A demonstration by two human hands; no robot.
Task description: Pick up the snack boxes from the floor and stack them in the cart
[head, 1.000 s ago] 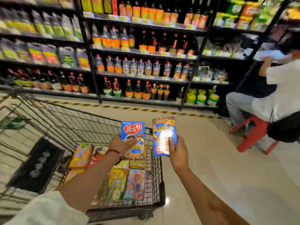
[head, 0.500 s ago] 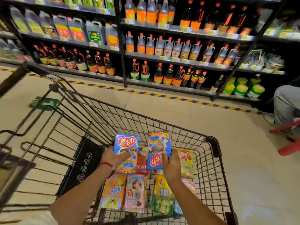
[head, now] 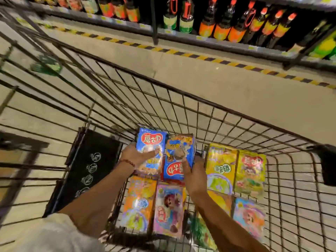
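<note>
Head view: the left hand (head: 135, 157) grips a blue snack box (head: 151, 142) by its left edge, thumb across the face; the right hand (head: 195, 171) holds a second blue box (head: 179, 155) (its print upside down), thumb on the front. Both boxes sit side by side, touching, low inside the wire cart (head: 227, 113), at the far end of the load. Flat boxes (head: 236, 171) already cover the basket floor to the right and nearer the person, leaving little bare wire. A black panel (head: 87, 170) lines the cart's left wall. Beyond lie pale floor tiles (head: 200, 80), a striped line (head: 200, 57), and shelved bottles (head: 218, 24).
</note>
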